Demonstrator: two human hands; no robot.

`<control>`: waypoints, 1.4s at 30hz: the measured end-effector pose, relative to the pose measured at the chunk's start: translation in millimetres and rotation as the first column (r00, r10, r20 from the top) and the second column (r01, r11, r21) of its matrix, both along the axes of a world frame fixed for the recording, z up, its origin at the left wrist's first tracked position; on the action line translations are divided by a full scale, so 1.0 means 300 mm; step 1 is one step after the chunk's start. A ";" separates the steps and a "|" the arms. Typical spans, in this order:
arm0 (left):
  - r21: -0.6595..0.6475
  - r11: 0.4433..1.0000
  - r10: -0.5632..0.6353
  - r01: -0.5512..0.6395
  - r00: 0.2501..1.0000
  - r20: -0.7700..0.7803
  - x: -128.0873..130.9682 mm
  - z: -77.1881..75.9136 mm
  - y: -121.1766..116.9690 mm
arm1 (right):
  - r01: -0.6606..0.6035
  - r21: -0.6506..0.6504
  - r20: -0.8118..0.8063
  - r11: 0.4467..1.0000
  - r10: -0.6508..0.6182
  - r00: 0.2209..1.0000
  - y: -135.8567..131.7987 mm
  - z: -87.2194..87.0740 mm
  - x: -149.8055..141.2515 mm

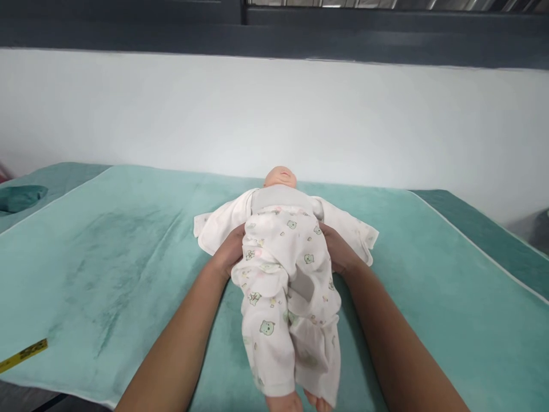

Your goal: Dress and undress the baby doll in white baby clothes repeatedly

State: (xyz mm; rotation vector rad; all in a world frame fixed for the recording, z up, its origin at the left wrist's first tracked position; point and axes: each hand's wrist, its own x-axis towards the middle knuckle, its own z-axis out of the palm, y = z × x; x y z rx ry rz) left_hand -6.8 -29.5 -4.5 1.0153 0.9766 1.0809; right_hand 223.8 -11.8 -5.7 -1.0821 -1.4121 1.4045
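Note:
A baby doll (pixel 281 177) lies on its back, head away from me and feet toward me. It wears a white top (pixel 278 197) with wide sleeves spread to both sides. White trousers (pixel 266 286) printed with green bears cover it from belly to ankles. At the left side of the waistband, my left hand (pixel 233 250) is closed on the trousers. My right hand (pixel 338 250) grips the opposite side at about the same height. Fabric and the doll's body hide most fingertips of both hands. Bare doll feet (pixel 285 402) stick out below the trouser legs.
A light green cloth (pixel 128 257) covers the table, with darker green bands at its sides. A dark green item (pixel 21 197) lies at the far left. Yellow tape (pixel 23 355) is at the near left edge. Behind the table rises a white wall (pixel 274 114).

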 end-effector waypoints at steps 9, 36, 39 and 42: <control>0.261 0.897 0.418 -0.357 0.877 -0.237 -0.014 -0.042 0.040 | 0.165 0.280 0.279 0.946 -0.244 0.929 0.039 -0.052 0.014; 0.238 0.933 0.330 -0.270 0.906 -0.265 -0.015 -0.030 0.059 | 0.266 0.121 0.043 0.956 -0.273 0.961 0.047 -0.036 -0.007; 0.227 0.947 0.288 -0.228 0.916 -0.279 -0.018 -0.027 0.051 | 0.261 0.197 0.210 0.945 -0.301 0.930 0.053 -0.033 -0.002; 0.264 0.948 0.264 -0.178 0.903 -0.338 -0.025 -0.023 0.046 | 0.268 0.232 0.341 0.935 -0.336 0.878 0.064 -0.037 0.004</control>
